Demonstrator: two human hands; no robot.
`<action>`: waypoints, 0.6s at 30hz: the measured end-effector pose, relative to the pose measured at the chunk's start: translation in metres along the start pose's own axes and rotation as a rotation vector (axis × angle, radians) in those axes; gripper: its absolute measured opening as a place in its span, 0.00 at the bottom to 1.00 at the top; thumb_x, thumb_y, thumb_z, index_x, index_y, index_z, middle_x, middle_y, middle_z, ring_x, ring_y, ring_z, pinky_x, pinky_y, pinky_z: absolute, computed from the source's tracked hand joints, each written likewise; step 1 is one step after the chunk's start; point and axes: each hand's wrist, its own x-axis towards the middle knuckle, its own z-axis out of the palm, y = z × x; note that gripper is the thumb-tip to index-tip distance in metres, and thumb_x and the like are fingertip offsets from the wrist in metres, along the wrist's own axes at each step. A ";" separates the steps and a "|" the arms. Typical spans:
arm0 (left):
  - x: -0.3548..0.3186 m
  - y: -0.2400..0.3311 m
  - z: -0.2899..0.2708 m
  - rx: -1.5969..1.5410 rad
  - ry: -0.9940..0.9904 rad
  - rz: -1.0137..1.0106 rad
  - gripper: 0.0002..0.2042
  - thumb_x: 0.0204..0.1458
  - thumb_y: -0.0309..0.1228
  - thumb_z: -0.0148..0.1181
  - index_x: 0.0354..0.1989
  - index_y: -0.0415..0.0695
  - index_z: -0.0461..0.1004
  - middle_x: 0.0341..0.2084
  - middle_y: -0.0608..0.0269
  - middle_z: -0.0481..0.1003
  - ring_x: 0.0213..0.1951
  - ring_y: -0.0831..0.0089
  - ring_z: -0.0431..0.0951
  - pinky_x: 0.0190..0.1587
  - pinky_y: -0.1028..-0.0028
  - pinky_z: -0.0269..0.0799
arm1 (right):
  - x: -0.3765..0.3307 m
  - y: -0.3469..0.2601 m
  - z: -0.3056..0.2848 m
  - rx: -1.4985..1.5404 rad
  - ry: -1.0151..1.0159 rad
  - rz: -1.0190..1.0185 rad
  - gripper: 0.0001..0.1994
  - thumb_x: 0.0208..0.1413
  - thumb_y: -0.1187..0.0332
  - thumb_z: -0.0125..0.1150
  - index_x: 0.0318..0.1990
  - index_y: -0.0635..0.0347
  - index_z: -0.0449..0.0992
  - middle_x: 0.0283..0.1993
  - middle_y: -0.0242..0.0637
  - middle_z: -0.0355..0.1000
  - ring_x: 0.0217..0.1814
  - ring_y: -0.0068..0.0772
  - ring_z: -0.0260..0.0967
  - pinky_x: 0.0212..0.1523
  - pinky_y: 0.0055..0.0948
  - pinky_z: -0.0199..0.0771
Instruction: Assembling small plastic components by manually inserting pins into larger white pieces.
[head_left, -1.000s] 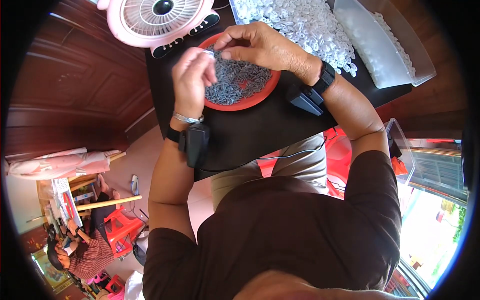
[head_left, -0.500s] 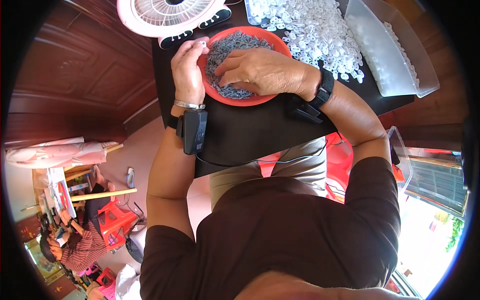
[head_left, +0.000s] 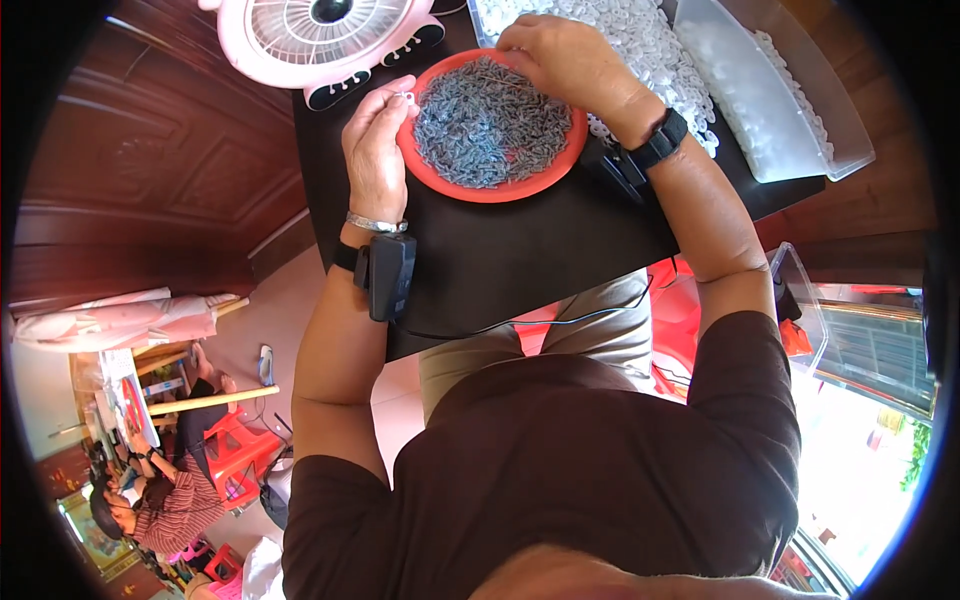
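A red plate (head_left: pixel 497 196) on the black table holds a heap of small grey screw-like pieces (head_left: pixel 490 125). My left hand (head_left: pixel 376 145) is at the plate's left rim, with a small white plastic piece (head_left: pixel 407 98) pinched at its fingertips. That piece shows holes, like those in the pile of white oval pieces (head_left: pixel 655 60) behind and to the right. Over the plate's far right rim arches my right hand (head_left: pixel 578 68), its fingers bent and close together. Whatever the right fingertips hold, if anything, is hidden.
A pink fan (head_left: pixel 330 40) stands at the table's far left. At the right lies a translucent bin (head_left: pixel 745 100) with more white pieces. A black device is strapped to each wrist, with a cable (head_left: pixel 460 334) crossing the table's near edge. Another person (head_left: pixel 180 510) sits at far left.
My right hand has come out of the grey pieces and moved up and right to the plate's far rim. My left hand keeps its place, the white piece still at its fingertips.
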 end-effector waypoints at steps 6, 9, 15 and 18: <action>-0.007 -0.001 0.006 -0.109 -0.027 -0.094 0.13 0.54 0.26 0.50 0.44 0.30 0.71 0.37 0.62 0.73 0.37 0.78 0.70 0.47 0.79 0.63 | -0.004 0.007 0.009 -0.199 -0.219 0.090 0.09 0.53 0.64 0.52 0.38 0.52 0.75 0.30 0.41 0.74 0.35 0.46 0.72 0.36 0.40 0.72; -0.002 -0.003 0.000 -0.165 -0.012 -0.160 0.13 0.53 0.25 0.50 0.43 0.30 0.71 0.36 0.61 0.73 0.37 0.77 0.70 0.48 0.78 0.62 | -0.003 0.006 0.009 -0.169 -0.253 0.078 0.09 0.52 0.64 0.52 0.38 0.54 0.74 0.28 0.41 0.74 0.34 0.47 0.72 0.36 0.41 0.72; 0.004 -0.012 0.007 -0.151 0.136 -0.168 0.13 0.51 0.25 0.52 0.42 0.30 0.71 0.35 0.60 0.73 0.36 0.77 0.70 0.48 0.78 0.62 | -0.010 0.006 0.017 -0.012 -0.177 -0.064 0.10 0.49 0.68 0.54 0.40 0.56 0.73 0.32 0.42 0.73 0.35 0.47 0.72 0.37 0.41 0.72; 0.007 -0.016 0.000 -0.140 0.144 -0.205 0.10 0.50 0.26 0.52 0.38 0.33 0.73 0.32 0.60 0.74 0.36 0.77 0.71 0.47 0.79 0.61 | -0.010 0.001 0.024 0.019 -0.173 -0.045 0.10 0.48 0.70 0.54 0.39 0.57 0.73 0.33 0.42 0.73 0.36 0.46 0.72 0.38 0.40 0.73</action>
